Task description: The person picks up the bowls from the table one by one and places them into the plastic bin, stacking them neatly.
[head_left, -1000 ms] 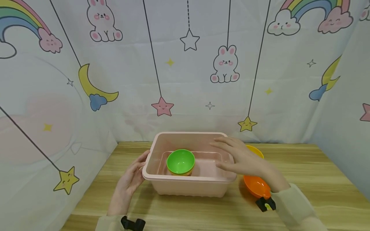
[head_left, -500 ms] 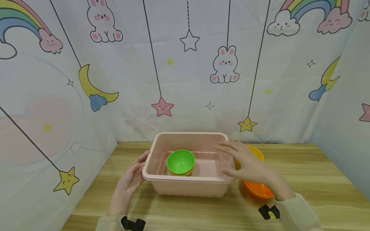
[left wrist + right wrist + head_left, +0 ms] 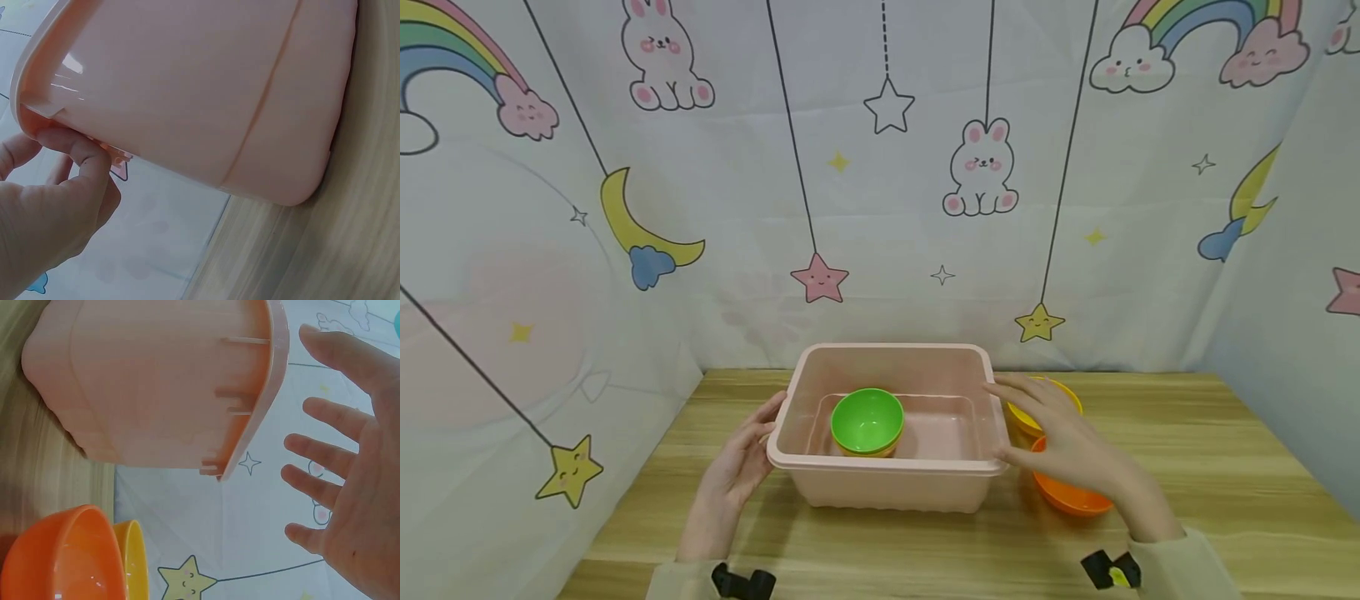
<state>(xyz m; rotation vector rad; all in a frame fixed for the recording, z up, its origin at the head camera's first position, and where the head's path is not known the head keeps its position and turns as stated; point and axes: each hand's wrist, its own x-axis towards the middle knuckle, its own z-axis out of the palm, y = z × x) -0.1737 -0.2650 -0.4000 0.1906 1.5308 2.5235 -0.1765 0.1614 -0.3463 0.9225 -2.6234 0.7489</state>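
Note:
A pale pink plastic bin (image 3: 887, 487) stands on the table, with a green bowl (image 3: 867, 421) nested over a yellowish one inside its left half. At the bin's left rim is my left hand (image 3: 734, 467); the left wrist view shows its bent fingers (image 3: 75, 147) gripping under the rim. My right hand (image 3: 1067, 446) hovers by the right rim, fingers spread and nothing held; in the right wrist view a gap shows between its fingertips and the rim. Partly behind that hand, an orange bowl (image 3: 1071, 498) and a yellow bowl (image 3: 1063, 396) sit right of the bin.
The wooden table (image 3: 1210, 467) extends to the right of the bowls and in front of the bin. A white cloth backdrop (image 3: 887, 208) printed with rabbits, stars and rainbows closes off the back and sides.
My right hand has moved right, from over the bin's inside to its right rim, uncovering more of the yellow bowl. My left hand, the bin and the bowls keep their places.

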